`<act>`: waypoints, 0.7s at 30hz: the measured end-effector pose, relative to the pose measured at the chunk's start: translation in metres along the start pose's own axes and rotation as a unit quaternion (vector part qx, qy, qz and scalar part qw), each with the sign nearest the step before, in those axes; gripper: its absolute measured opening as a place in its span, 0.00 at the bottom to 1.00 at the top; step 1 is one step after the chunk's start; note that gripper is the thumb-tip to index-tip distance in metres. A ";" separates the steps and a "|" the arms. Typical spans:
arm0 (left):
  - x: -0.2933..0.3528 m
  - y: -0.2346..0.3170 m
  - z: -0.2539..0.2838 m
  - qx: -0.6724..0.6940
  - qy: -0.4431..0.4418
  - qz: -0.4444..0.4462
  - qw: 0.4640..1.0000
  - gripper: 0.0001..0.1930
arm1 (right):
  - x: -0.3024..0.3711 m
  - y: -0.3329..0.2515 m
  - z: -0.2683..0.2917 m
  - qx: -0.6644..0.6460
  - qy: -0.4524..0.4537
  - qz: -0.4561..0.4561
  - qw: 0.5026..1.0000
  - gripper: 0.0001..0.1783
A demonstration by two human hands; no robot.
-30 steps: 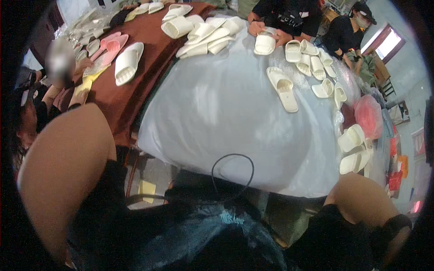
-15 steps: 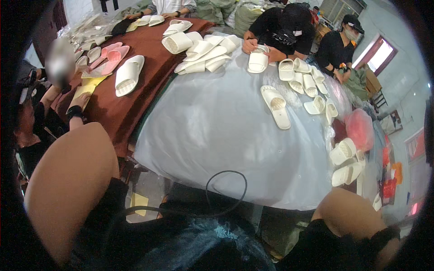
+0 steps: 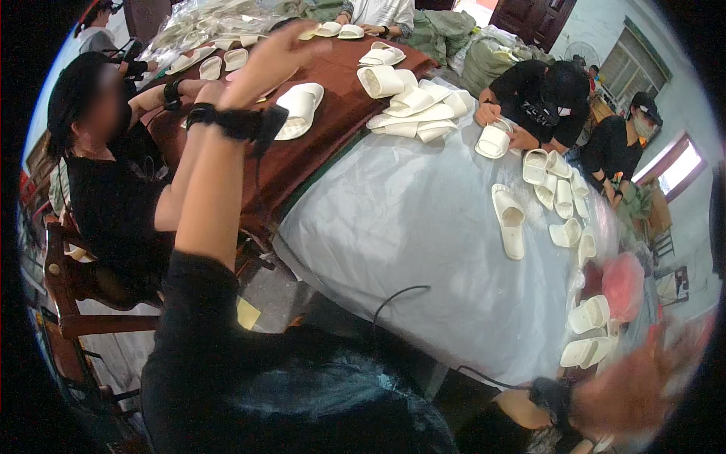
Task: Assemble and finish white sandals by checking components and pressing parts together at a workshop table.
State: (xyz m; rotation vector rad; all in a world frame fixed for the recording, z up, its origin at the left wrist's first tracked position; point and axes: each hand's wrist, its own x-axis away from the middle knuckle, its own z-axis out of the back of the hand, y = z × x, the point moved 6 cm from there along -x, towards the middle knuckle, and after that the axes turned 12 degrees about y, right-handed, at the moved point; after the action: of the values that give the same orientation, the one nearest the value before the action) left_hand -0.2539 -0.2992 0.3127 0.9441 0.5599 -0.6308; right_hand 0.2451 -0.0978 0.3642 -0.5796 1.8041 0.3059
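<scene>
My left hand (image 3: 276, 62) is raised over the brown-covered table, its arm stretched forward and a black band on the wrist. Its fingers look extended, though slightly blurred, and I see nothing in them. Just beside that wrist lies a single white slipper (image 3: 300, 110). At the lower right, my right hand (image 3: 631, 397) is smeared by motion, so its fingers cannot be read. It is nearest to a few white slippers (image 3: 588, 351) at the right edge of the plastic-covered table (image 3: 393, 265).
Another white slipper (image 3: 510, 222) lies alone on the plastic; a white slipper pile (image 3: 420, 106) is farther back. A co-worker (image 3: 106, 181) sits close at my left, arms beside mine. Across the table, a person (image 3: 541, 98) handles a slipper. A black cable (image 3: 393, 299) loops before me.
The view has turned left, so the tables appear shifted right. My left forearm has come up over the brown table, and my right hand has come into view at the lower right.
</scene>
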 end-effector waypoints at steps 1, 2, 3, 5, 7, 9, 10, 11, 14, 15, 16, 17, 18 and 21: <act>-0.008 -0.050 -0.021 -0.025 0.011 -0.070 0.997 0.33 | 0.022 0.032 0.003 -0.040 0.021 -0.128 0.991 0.26; -0.024 -0.111 -0.043 -0.275 -0.003 -0.106 0.956 0.37 | 0.048 0.064 0.005 -0.078 0.041 -0.254 0.963 0.28; 0.011 -0.164 -0.005 -0.383 -0.070 -0.064 0.919 0.39 | 0.095 0.127 -0.012 -0.161 0.044 -0.425 0.890 0.30; 0.012 -0.213 -0.061 -0.333 -0.165 0.068 0.926 0.35 | 0.132 0.125 -0.031 0.007 -0.085 -0.450 0.889 0.26; 0.029 -0.178 -0.086 -0.018 -0.143 0.215 0.966 0.28 | 0.184 0.151 -0.013 0.080 -0.146 -0.523 0.836 0.24; 0.038 -0.182 -0.086 0.049 -0.091 0.268 0.958 0.26 | 0.239 0.172 -0.008 0.095 -0.206 -0.578 0.784 0.24; 0.045 -0.172 -0.097 0.125 -0.081 0.237 0.960 0.26 | 0.263 0.178 -0.003 0.093 -0.238 -0.594 0.763 0.25; 0.052 -0.136 -0.106 0.036 -0.086 0.158 0.983 0.22 | 0.277 0.182 0.002 0.103 -0.230 -0.596 0.762 0.25; 0.109 -0.059 -0.148 0.095 -0.121 0.151 0.976 0.22 | 0.316 0.175 -0.008 0.074 -0.254 -0.669 0.694 0.33; 0.133 -0.020 -0.156 0.094 -0.098 0.141 0.981 0.21 | 0.323 0.171 -0.014 0.034 -0.245 -0.696 0.674 0.36; 0.159 0.002 -0.165 0.118 -0.047 0.055 0.990 0.19 | 0.333 0.166 -0.022 -0.011 -0.239 -0.719 0.652 0.39; 0.186 0.021 -0.185 0.151 -0.090 0.076 0.981 0.18 | 0.342 0.163 -0.027 -0.006 -0.232 -0.722 0.651 0.39; 0.213 0.039 -0.207 0.117 -0.141 0.052 0.982 0.18 | 0.346 0.160 -0.030 -0.037 -0.196 -0.709 0.677 0.40; 0.267 0.071 -0.245 0.236 -0.257 0.126 0.929 0.21 | 0.356 0.158 -0.009 -0.038 -0.101 -0.708 0.698 0.40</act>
State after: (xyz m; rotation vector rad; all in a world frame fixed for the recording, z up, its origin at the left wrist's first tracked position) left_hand -0.0589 -0.1215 0.0540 1.2186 -0.1957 -0.7589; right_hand 0.0757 -0.0510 0.0164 -1.7101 0.7063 -0.6150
